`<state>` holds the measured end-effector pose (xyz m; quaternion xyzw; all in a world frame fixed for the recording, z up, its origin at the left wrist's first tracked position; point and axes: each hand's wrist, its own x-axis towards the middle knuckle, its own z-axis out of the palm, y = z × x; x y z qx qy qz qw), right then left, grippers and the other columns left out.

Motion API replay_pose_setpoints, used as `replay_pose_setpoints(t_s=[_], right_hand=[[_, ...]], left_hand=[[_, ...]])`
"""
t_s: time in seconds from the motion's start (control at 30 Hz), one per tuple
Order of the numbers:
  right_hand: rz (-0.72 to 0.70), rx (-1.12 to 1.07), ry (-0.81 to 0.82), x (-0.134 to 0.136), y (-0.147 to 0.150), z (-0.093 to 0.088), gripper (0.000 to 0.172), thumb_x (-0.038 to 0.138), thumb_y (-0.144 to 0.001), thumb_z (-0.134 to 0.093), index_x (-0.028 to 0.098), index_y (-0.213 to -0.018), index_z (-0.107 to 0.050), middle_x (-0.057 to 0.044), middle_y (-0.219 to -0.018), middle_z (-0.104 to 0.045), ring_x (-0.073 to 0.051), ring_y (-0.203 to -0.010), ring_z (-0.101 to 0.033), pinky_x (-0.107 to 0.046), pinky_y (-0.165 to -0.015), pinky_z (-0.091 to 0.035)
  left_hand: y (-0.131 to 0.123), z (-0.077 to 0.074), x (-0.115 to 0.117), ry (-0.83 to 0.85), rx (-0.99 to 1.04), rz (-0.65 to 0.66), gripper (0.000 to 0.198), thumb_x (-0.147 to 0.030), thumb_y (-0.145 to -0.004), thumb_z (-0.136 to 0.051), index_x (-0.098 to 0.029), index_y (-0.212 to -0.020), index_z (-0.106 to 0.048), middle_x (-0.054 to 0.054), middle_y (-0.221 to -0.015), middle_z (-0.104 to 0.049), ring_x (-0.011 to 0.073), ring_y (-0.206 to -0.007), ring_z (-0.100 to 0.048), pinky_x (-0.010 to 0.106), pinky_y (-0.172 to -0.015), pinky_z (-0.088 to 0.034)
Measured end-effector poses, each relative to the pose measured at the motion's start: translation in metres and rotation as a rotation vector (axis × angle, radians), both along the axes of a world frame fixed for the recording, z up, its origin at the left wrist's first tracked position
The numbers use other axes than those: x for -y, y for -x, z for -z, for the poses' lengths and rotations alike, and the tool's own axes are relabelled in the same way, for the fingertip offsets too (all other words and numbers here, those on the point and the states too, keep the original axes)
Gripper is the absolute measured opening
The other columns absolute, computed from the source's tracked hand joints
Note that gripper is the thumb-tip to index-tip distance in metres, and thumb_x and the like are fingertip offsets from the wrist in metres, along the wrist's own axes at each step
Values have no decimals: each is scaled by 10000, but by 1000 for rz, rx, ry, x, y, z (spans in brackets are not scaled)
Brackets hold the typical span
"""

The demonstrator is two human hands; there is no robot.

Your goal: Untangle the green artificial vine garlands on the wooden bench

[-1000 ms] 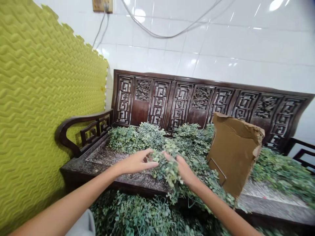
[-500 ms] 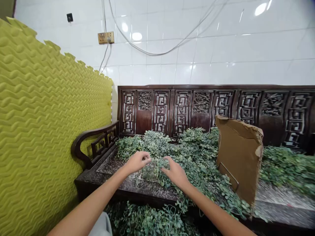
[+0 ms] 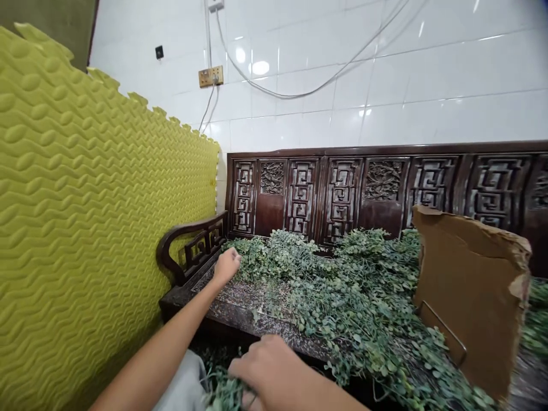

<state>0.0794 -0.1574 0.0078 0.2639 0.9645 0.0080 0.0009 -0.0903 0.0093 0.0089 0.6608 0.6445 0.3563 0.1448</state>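
Left hand (image 3: 226,267) curled closed, nothing visible in it; right hand (image 3: 268,368) clenching green leafy vine strands (image 3: 222,393), which could snag on the dark carved wooden bench (image 3: 302,197).

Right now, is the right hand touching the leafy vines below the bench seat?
Touching: the head view shows the right hand closed over the leafy vines, with stems and leaves running in under its fingers at the bottom edge of the picture.

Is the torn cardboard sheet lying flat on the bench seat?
No, the torn cardboard sheet stands up on edge at the right of the carved wooden bench, with a bent wire against its lower face.
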Motion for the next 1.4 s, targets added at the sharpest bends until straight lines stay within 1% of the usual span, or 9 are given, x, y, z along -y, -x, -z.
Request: replay_pose_setpoints(t_s=[0.1,0.23,0.4,0.47,0.67,0.93,1.03,1.2,1.4], right_hand=[[-35,124,12,-4,0,22,215,368,-848,-594,224,-999,-647,-45,-879,-760,-239,-793,-699,-292,-571,-374],[256,-4,156,-23,-37,25,292,429,-773,-669,212,-968,-684,-80,-933,-756,-283,-848,-702,-313,-651,-438],[539,-449,423,-38,-87,14,483,518,-878,-539,194,-1228,-611,-111,-1182,-681,-277,-1023,-640,-360,-825,-476],[596,-560,495,-41,-98,15,529,548,-856,-569,193,-1247,-593,-109,-1216,-656,-277,-1067,-612,-372,-883,-467],[637,-642,565,-37,-108,21,671,551,-753,-702,216,-1312,-546,-79,-1156,-642,-263,-1039,-591,-396,-914,-462],[672,-667,579,-36,-108,13,706,552,-745,-708,188,-1323,-529,-94,-1220,-625,-270,-1076,-584,-409,-940,-465],[732,-695,578,-39,-115,11,659,580,-796,-644,206,-1327,-532,-96,-1288,-599,-264,-1162,-551,-410,-1003,-427],[587,-732,538,-44,-121,10,368,503,-907,-512,218,-1061,-685,-52,-1167,-688,-238,-1082,-608,-374,-989,-424],[648,-646,380,-51,-128,25,386,494,-906,-469,196,-916,-714,-77,-1041,-732,-267,-987,-645,-365,-901,-440]], left_hand=[[20,8,-4,86,83,51,188,-269,-816,-506,-178,-652,-494,30,-664,-593,201,-751,-599,266,-690,-425],[19,5,7,197,117,322,268,-391,-787,-587,-160,-652,-573,34,-723,-645,190,-779,-617,273,-759,-458],[-2,-10,41,681,-32,1044,364,-541,-829,-597,-205,-900,-716,38,-939,-710,206,-908,-641,263,-801,-476],[-9,-13,56,759,-160,1152,402,-560,-822,-617,-224,-1028,-695,36,-1007,-706,216,-961,-636,261,-827,-467],[-33,-19,85,433,-172,962,767,-557,-793,-663,-221,-1425,-385,56,-1105,-660,220,-976,-623,267,-825,-447],[-61,-15,86,17,-215,886,313,-405,-928,-513,-190,-1135,-608,39,-849,-670,210,-765,-597,269,-709,-410],[-55,-11,74,-1,-194,818,264,-383,-930,-494,-190,-1015,-652,26,-764,-659,203,-718,-596,260,-686,-401],[-41,-3,57,87,-111,726,252,-363,-918,-479,-193,-991,-649,9,-792,-675,172,-643,-613,253,-674,-422],[-26,5,46,183,-147,639,213,-368,-851,-540,-173,-819,-620,-6,-655,-630,166,-594,-584,243,-608,-397]])
